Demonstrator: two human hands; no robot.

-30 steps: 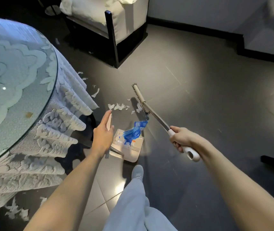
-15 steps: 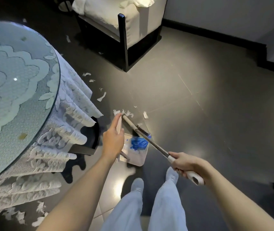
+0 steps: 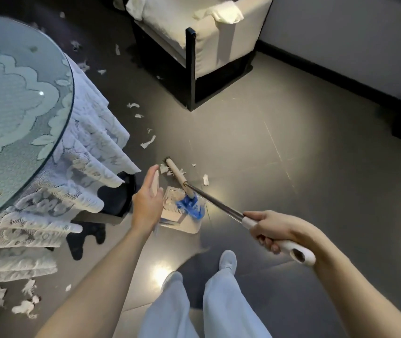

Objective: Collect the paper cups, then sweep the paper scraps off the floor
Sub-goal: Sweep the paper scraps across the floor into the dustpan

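1. Both hands work over a dark tiled floor [image 3: 292, 132]: the right hand [image 3: 271, 228] is clenched around the white grip of a broom [image 3: 209, 195], and the left hand [image 3: 147, 203] is wrapped around the upright handle of a pale dustpan [image 3: 182, 217], index finger laid along it.
2. From the right hand's grip a metal shaft runs up and left to the beige broom head [image 3: 174, 170], which rests on the floor just past the dustpan's far edge.
3. Dark bristles show along the head's left side, touching a few white paper scraps [image 3: 164, 169] there.
4. One more scrap [image 3: 205, 179] lies just right of the shaft, and a tiny one sits a little farther up.
5. Inside the dustpan lies a crumpled blue item [image 3: 191, 206], partly under the shaft; what it is cannot be told.
6. Further scraps trail up the floor toward a cream armchair [image 3: 202, 40] with a black frame, the largest being a curled strip [image 3: 147, 142].
7. A round glass-topped table [image 3: 12, 98] with a white lace cloth [image 3: 90, 152] fills the left side, and another cluster of torn paper [image 3: 24, 307] lies on the floor below its hem.
8. Two legs in light trousers [image 3: 219, 308] and pale shoes stand behind the dustpan.
9. No paper cups can be made out.
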